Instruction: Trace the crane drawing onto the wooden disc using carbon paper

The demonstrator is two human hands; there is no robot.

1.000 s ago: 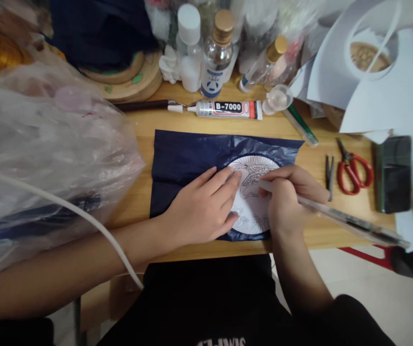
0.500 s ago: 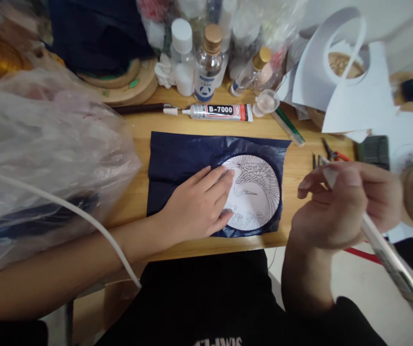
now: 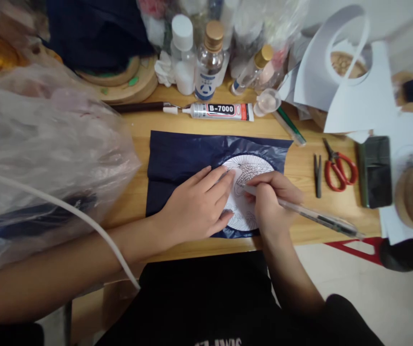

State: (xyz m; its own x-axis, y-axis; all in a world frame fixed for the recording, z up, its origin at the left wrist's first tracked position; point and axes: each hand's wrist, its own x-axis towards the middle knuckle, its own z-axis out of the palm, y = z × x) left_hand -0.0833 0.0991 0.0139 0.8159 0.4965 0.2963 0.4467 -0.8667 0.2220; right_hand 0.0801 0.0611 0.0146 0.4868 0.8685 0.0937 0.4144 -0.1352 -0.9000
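A round white paper with a line drawing of a crane [image 3: 251, 166] lies on a dark blue sheet [image 3: 181, 156] on the wooden table [image 3: 139, 129]. My left hand [image 3: 197, 206] lies flat with fingers stretched out, pressing the paper's left edge and the blue sheet. My right hand [image 3: 271, 202] is closed round a clear pen [image 3: 318, 221], whose tip rests on the drawing near its middle. The hand covers the lower right part of the circle.
A B-7000 glue tube [image 3: 221, 111], several bottles [image 3: 206, 57] and a dark-handled tool [image 3: 138, 107] line the back. Tweezers [image 3: 317, 168], red scissors [image 3: 338, 166] and a dark phone [image 3: 375, 170] lie to the right, under white cut paper [image 3: 354, 96]. A large plastic bag [image 3: 48, 158] fills the left.
My right hand lifted off the drawing and swung out to the right with the pen, then came back down onto the paper. My left hand stayed pressed in place.
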